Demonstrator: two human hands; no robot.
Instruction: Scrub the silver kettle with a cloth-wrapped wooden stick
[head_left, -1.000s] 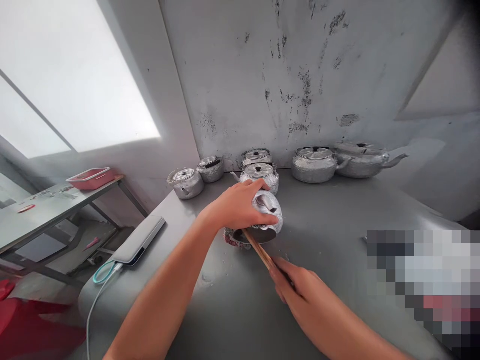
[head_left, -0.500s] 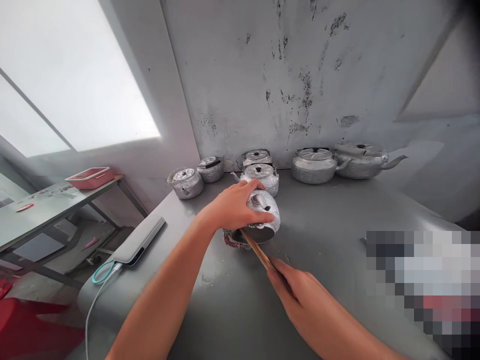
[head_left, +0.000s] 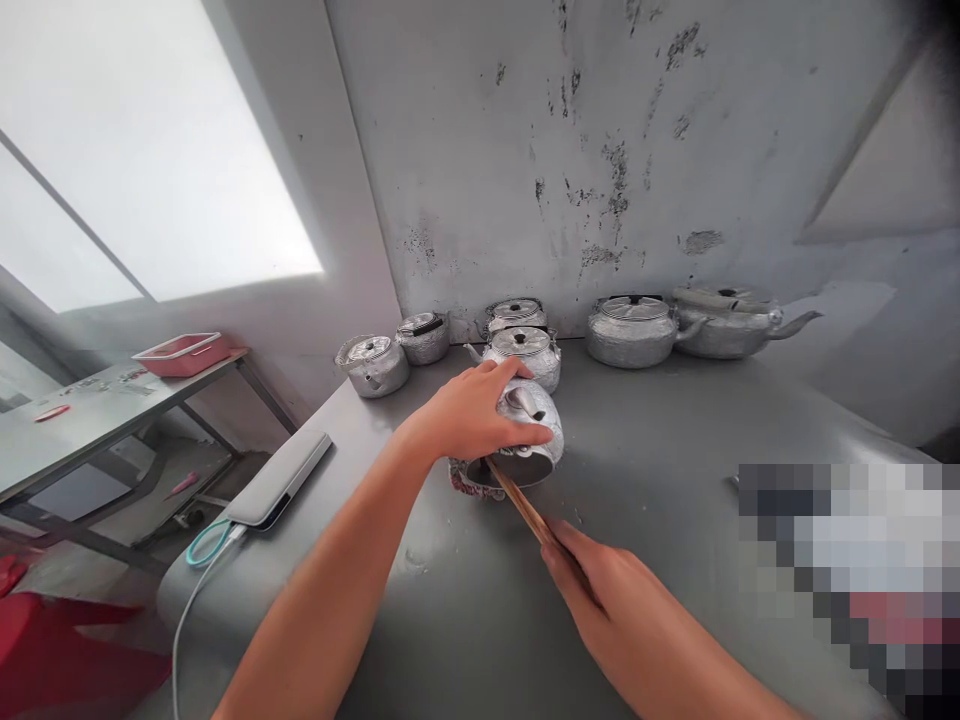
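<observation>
A silvery metal kettle (head_left: 541,428) lies tipped over with its open mouth toward me, its short spout on the upper side. Wrapped over its body, my left hand (head_left: 480,415) grips it from the left, thumb near the spout. My right hand (head_left: 592,575) is closed around a thin wooden stick (head_left: 523,508), whose far end reaches inside the kettle's mouth and is hidden there. Beneath the kettle's left side shows a red-and-white patterned piece (head_left: 474,484), too covered to name. Just behind stands another lidded kettle (head_left: 525,355).
More lidded kettles (head_left: 636,330) stand along the wall. A grey power bank (head_left: 281,482) with a cable lies at the table's (head_left: 450,620) left edge. A pink tray (head_left: 184,355) sits on a side table; a red stool (head_left: 67,650) is at lower left. A blurred patch covers the right.
The whole view has shifted very slightly. Both hands keep their hold, and the kettle and stick stay in nearly the same position.
</observation>
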